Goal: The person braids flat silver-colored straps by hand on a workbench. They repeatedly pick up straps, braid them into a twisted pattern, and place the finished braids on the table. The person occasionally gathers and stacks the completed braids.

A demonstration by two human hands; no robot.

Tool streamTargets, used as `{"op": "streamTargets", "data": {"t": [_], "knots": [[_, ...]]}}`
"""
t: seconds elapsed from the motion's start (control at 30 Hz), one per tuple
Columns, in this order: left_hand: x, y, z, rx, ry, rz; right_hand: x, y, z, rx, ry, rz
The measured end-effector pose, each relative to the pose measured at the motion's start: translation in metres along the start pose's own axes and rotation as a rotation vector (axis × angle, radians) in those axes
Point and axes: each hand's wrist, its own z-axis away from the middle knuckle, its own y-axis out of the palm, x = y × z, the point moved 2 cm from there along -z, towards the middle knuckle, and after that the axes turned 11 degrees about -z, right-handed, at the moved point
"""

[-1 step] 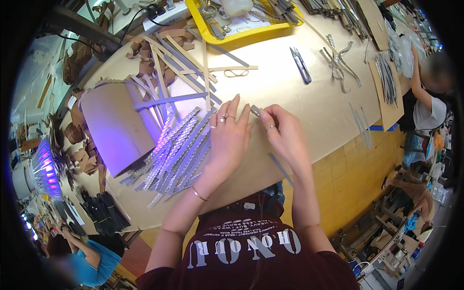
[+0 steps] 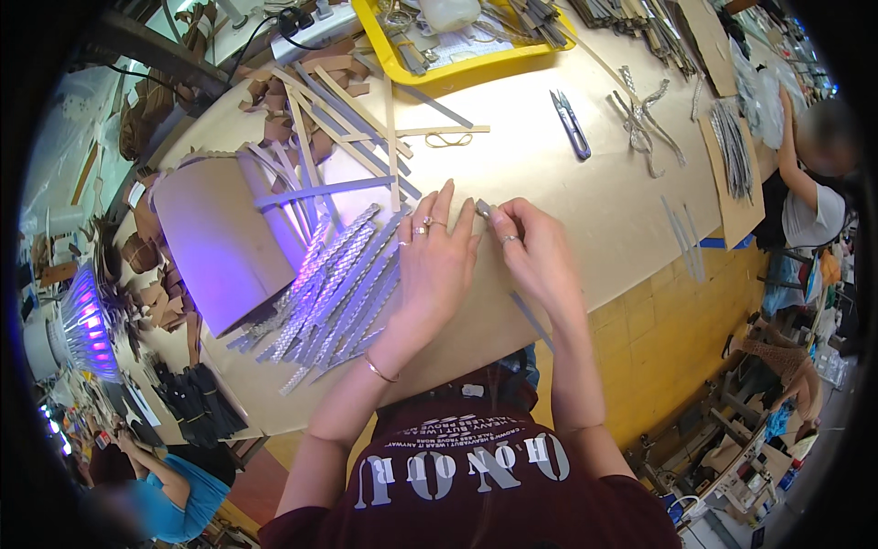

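My left hand (image 2: 437, 265) lies flat with its fingers stretched out on the tan work surface, just right of a pile of silver braided strips (image 2: 334, 284). Between the thumb and fingers of my right hand (image 2: 540, 245) is the end of a grey strip (image 2: 484, 209), close to my left fingertips. Most of that piece is hidden by the hand. Another length of flat grey strip (image 2: 530, 320) shows beside my right wrist at the table's near edge; I cannot tell if the two are joined. Thread snips (image 2: 571, 126) lie beyond my right hand.
A yellow tray (image 2: 393, 64) stands at the back. Left are a curved brown panel (image 2: 215, 242), loose tan and grey strips (image 2: 352, 137) and a lit lamp (image 2: 87, 320). Tangled braids (image 2: 640, 119) and a bundle of cords on cardboard (image 2: 732, 160) lie right. Co-workers sit at both sides.
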Motion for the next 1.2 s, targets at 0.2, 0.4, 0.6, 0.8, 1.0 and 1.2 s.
{"op": "streamTargets", "data": {"t": [0.2,0.4,0.6,0.8,1.0,1.2], "knots": [[0.000,0.010,-0.002,0.004,0.034,-0.107,-0.013,0.009,-0.011,-0.016,0.066,-0.011],[0.002,0.007,-0.002,0.035,0.039,-0.097,-0.012,0.009,-0.014,-0.015,0.062,0.030],[0.001,0.005,-0.002,0.044,0.031,-0.101,-0.011,0.008,-0.015,-0.004,0.087,0.040],[-0.001,0.004,0.001,0.032,0.029,-0.061,-0.010,0.008,-0.016,-0.012,0.046,0.042],[-0.007,0.005,0.002,0.091,0.062,-0.234,-0.011,0.010,-0.015,-0.034,0.019,0.070],[-0.016,0.003,0.002,0.098,0.113,-0.429,-0.016,-0.006,0.003,-0.049,0.120,0.128]]}}
